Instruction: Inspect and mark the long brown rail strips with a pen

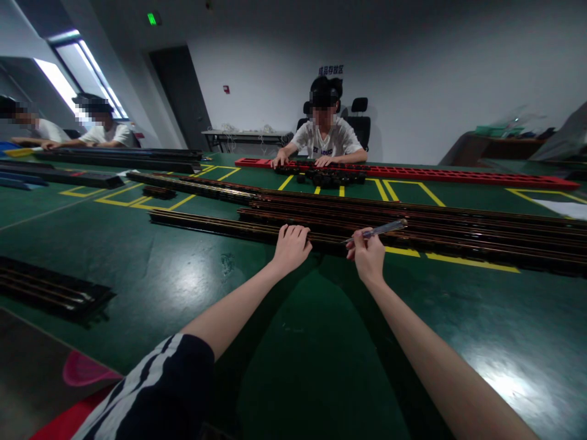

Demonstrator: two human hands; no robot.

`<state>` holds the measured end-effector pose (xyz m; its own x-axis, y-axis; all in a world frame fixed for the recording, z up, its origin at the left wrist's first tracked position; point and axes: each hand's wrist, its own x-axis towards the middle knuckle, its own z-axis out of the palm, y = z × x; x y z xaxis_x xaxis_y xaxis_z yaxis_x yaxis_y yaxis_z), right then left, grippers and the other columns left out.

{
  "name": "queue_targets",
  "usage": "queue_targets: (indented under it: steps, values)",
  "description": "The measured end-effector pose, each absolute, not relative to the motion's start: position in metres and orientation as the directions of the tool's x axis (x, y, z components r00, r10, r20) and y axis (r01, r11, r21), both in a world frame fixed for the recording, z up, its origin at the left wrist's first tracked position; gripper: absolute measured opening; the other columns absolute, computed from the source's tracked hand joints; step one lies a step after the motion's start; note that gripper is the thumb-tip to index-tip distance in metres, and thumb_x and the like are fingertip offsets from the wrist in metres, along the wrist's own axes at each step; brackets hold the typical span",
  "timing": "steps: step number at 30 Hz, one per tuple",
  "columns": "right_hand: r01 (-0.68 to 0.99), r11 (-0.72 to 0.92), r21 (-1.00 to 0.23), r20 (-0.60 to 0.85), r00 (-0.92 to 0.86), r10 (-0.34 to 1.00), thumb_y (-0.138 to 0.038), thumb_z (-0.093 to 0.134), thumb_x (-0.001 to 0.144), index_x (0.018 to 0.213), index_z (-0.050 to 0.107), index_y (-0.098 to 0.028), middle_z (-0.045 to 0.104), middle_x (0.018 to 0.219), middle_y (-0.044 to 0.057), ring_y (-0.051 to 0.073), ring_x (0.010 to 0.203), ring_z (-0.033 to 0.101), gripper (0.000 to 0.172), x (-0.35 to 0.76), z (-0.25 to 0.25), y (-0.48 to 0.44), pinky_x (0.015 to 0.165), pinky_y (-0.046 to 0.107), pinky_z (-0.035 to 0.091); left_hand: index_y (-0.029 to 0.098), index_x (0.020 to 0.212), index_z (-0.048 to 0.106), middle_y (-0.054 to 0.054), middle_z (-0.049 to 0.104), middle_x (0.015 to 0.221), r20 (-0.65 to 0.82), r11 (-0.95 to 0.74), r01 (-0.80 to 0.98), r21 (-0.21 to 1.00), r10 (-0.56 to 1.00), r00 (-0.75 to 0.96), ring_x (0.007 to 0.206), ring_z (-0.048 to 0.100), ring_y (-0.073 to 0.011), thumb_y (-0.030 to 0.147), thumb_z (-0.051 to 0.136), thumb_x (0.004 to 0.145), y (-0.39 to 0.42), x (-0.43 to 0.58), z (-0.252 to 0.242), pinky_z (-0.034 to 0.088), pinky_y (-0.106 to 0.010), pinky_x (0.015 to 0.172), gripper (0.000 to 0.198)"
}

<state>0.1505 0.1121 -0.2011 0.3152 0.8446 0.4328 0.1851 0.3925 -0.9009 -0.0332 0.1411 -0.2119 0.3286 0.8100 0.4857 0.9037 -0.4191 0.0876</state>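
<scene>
My left hand (291, 245) rests on the nearest of several long dark rails (220, 223) laid across the green table (151, 275); its fingers curl over the rail's edge. My right hand (368, 252) is closed in a pinch on a thin clear-handled screwdriver (380, 230), which slants up to the right with its tip down at the same rail. The two hands sit about a hand's width apart on the rail's near side.
Across the table a person sits with both hands on a long red rail (413, 174) beside a cluster of small black parts (331, 178). Two more people sit at the far left. More dark rails (50, 292) lie at the near left. Yellow lines mark the tabletop.
</scene>
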Motion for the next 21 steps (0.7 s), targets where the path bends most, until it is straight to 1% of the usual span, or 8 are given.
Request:
queue_targets:
  steps: [9,14,21]
  values:
    - [0.202,0.383,-0.901,0.431,0.322,0.843,-0.067,0.054,0.077,0.075,0.049,-0.019,0.057,0.057,-0.002,0.010,0.038,0.051,0.048,0.1509,-0.2000,0.1115,0.036,0.022,0.041,0.021,0.123,0.057,-0.007,0.063,0.118,0.491,-0.445,0.893,0.066,0.794,0.359,0.116,0.053,-0.0229,0.020,0.039,0.092,0.1404,-0.0333,-0.2116,0.030,-0.045,0.110,0.036]
    - [0.216,0.386,-0.897,0.439,0.323,0.838,-0.069,0.053,0.077,0.076,0.049,-0.019,0.057,0.056,-0.002,0.010,0.037,0.051,0.050,0.1515,-0.2017,0.1128,0.036,0.022,0.040,0.019,0.124,0.057,-0.008,0.063,0.117,0.501,-0.457,0.889,0.040,0.778,0.378,0.114,0.053,-0.0227,0.018,0.039,0.092,0.1407,-0.0332,-0.2126,0.030,-0.046,0.109,0.037]
    - [0.227,0.391,-0.892,0.448,0.336,0.828,-0.067,0.053,0.078,0.075,0.048,-0.020,0.056,0.055,-0.002,0.010,0.036,0.050,0.048,0.1508,-0.2034,0.1140,0.036,0.022,0.040,0.022,0.123,0.058,-0.007,0.064,0.117,0.504,-0.456,0.890,0.028,0.775,0.381,0.115,0.054,-0.0221,0.017,0.039,0.091,0.1409,-0.0334,-0.2137,0.030,-0.045,0.110,0.037]
